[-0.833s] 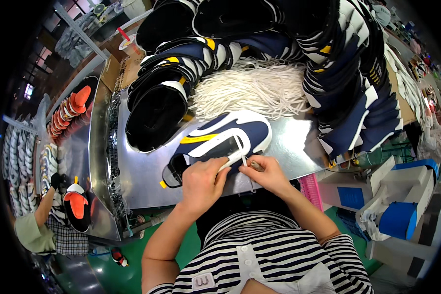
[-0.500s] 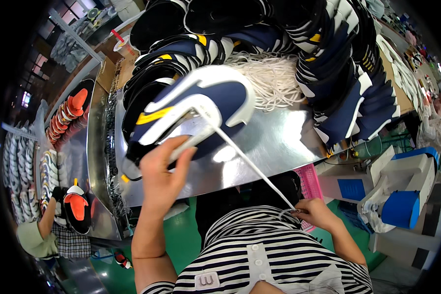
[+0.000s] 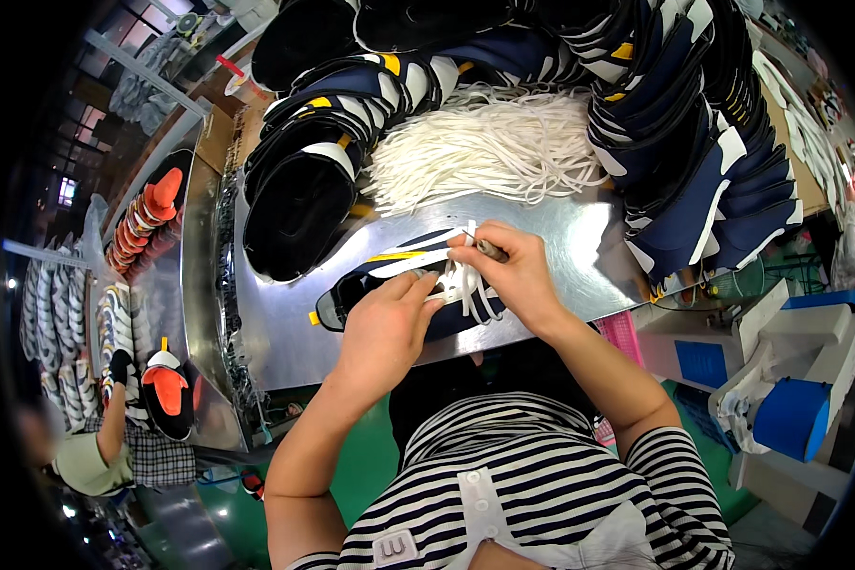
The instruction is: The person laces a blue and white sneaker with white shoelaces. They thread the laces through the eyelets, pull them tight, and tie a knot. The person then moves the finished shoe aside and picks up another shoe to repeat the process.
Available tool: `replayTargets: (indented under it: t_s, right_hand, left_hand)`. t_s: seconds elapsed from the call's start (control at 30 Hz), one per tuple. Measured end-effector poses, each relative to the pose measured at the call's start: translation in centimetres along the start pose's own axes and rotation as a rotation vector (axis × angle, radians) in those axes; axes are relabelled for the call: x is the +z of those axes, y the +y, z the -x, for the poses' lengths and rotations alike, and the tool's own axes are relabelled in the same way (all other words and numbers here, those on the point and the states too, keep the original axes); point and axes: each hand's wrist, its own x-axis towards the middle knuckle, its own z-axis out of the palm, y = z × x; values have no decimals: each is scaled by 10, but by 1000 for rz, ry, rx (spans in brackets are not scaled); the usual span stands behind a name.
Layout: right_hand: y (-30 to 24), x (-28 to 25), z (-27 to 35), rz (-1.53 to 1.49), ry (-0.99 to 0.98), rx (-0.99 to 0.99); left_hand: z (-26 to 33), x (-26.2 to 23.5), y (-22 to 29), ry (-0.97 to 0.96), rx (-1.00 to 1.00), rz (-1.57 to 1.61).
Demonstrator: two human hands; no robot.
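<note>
Left hand [image 3: 385, 328] pins the navy shoe upper [image 3: 404, 285], hiding its middle; right hand [image 3: 513, 271] pinches a white lace [image 3: 465, 283].

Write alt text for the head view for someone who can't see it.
Two hands lace a navy shoe on a steel table: the left hand steadies it, and the right hand pinches a white lace. Behind lie loose laces and stacked navy shoes.
</note>
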Motion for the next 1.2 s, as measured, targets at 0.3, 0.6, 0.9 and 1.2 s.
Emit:
replayTargets:
  t_s: [0.3,0.6,0.9,1.2]
  right_hand:
    - [16,-2,-8,87,59,-26]
    - [15,-31,56,55,-165,142]
    - [14,-32,49,238,-241,209]
    - [18,4,38,666,-237,163]
  left_hand:
    - [-30,33,-4,-121,-176,56]
    - [-34,41,-13,-76,-208,141]
    - [-39,34,-9,-169,-250,152]
    - [-26,37,-7,-160,-42,290]
